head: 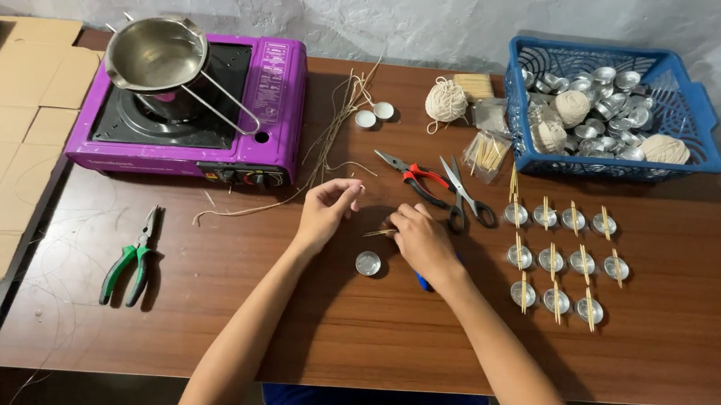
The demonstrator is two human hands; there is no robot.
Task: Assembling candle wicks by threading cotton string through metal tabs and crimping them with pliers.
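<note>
basket: metal cups, twine balls | hands: stick (thin)

Brown wooden table with purple stove, green pliers, scissors, blue basket, tin cups

Table is smooth brown wood, kinda satiny. Shiny metal pot on a glossy purple stove, probably painted metal. Blue plastic basket.

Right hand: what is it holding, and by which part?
The right hand holds a thin wooden stick by one end; the other end points toward the left hand.
</note>
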